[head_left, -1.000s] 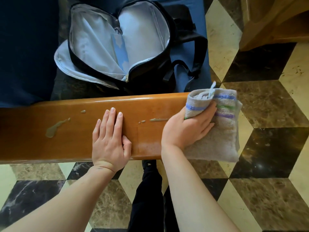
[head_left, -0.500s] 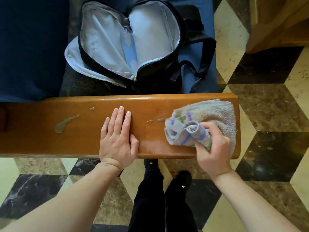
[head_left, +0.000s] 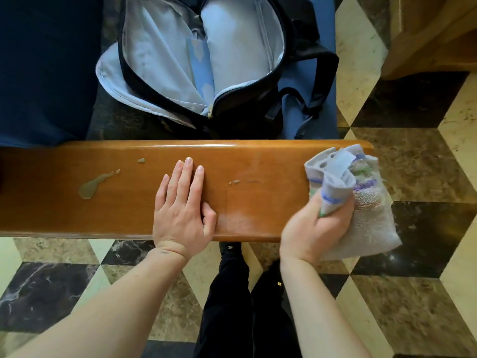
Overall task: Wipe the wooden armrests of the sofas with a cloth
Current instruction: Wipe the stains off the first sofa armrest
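While the cloth [head_left: 361, 202] is gripped in the curled fingers of the right hand [head_left: 315, 228] at the armrest's [head_left: 258, 202] right end, the left hand [head_left: 180, 210] is pressed flat, fingers together. Leftward from the cloth, along the armrest's long axis, small drops [head_left: 233, 182] are met first; beyond the left fingers, a spill [head_left: 95, 184] lies. The cloth hand is judged nearer the drops.

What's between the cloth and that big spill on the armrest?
The left hand lies flat on the armrest, between the cloth gripped by the right hand and the large spill. Small droplets also lie between.
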A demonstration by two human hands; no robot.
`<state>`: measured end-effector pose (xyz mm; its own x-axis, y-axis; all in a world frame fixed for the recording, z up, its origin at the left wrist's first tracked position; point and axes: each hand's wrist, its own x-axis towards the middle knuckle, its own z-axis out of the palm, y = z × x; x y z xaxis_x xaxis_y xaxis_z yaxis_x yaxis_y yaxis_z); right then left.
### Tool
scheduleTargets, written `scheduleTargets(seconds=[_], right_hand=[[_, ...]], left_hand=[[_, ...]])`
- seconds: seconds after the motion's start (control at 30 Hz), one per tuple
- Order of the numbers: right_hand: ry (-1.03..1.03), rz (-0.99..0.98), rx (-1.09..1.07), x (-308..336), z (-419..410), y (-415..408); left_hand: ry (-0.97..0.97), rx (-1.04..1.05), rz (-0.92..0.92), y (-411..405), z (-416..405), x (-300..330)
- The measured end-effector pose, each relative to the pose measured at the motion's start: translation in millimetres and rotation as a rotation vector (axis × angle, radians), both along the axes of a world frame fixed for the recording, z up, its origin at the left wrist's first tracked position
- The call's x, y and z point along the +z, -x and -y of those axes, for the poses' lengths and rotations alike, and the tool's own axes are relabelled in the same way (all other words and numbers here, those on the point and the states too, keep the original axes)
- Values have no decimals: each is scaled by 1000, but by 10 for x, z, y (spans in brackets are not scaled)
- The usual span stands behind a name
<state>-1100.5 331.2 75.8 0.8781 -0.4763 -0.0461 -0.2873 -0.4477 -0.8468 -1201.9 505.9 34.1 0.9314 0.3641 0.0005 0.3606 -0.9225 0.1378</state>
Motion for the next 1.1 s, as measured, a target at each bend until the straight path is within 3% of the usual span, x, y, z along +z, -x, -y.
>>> scheduleTargets(seconds=[0.1,0.23,0.43,0.57,0.77,0.87,1.03,1.1], right_hand=[[129,-129,7,8,-341,-54],[309,-92,211,-48,-430,-10],[160,126,869,-99,-98,122],[36,91,878,-49,72,79],[118,161,1077,-9,360,-118],[154,157,940,-26,679,-250],[175,129,329,-35,601,-210],[42,105,77,10,245,-200]], left_hand=[[3,10,-3,-9,9,15],[6,13,-19,-14,16,29],[6,4,-8,-10,1,27],[7,0,-5,5,-9,21],[14,-1,4,3,-24,8],[15,-1,15,3,-19,2],[21,19,34,-6,5,-6],[20,17,38,-6,10,-7]])
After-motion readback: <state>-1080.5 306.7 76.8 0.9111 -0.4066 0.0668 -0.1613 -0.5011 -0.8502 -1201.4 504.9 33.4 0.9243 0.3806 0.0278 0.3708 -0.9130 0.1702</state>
